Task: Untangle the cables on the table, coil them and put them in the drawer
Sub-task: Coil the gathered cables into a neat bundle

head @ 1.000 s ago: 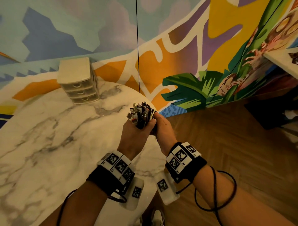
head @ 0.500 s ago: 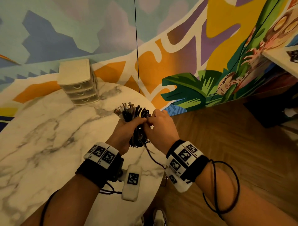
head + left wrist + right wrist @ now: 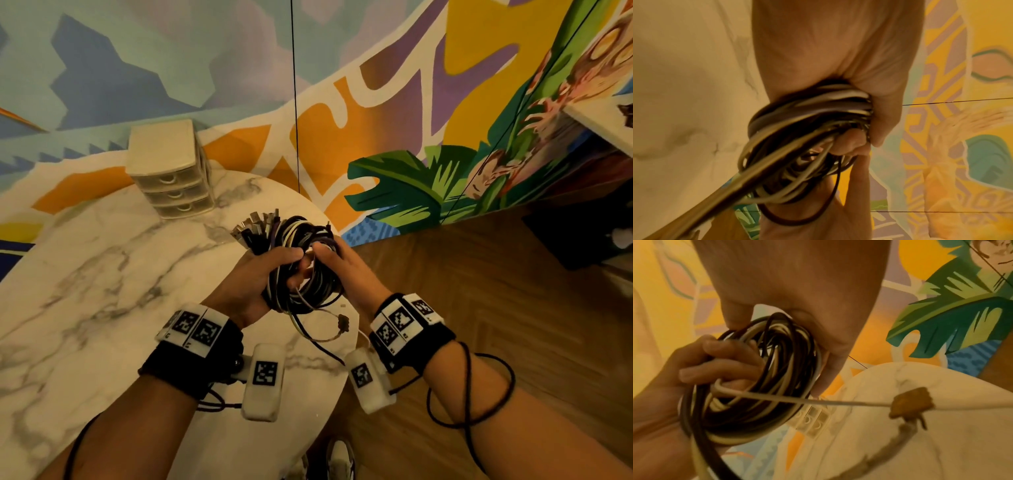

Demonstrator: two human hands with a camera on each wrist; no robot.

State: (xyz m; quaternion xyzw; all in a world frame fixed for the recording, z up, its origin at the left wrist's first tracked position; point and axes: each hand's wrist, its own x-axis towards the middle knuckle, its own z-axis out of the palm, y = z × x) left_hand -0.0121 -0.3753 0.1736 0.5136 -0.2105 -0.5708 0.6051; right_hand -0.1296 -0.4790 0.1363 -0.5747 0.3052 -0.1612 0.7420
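A coiled bundle of black, white and purple cables (image 3: 301, 263) hangs above the table's right edge, its plugs (image 3: 257, 228) fanning out to the upper left. My left hand (image 3: 253, 277) grips the coil (image 3: 797, 133) with fingers curled through the loops. My right hand (image 3: 337, 265) holds the coil's right side (image 3: 764, 374), thumb pressed on the top strands. A loose white cable end with a small connector (image 3: 342, 322) dangles below the coil (image 3: 910, 402). A small beige drawer unit (image 3: 168, 168) with three shut drawers stands at the table's far side.
The round white marble table (image 3: 102, 274) ends just right of my hands, with wooden floor (image 3: 479, 308) beyond. A painted mural wall (image 3: 376, 85) rises close behind the table. A thin black cord (image 3: 294, 102) hangs down the wall. A shoe (image 3: 339, 459) shows below the table edge.
The bundle has gone from an upright fistful of plugs to a coil laid sideways between both hands. Both hands sank and shifted left, and a loose connector end now dangles below.
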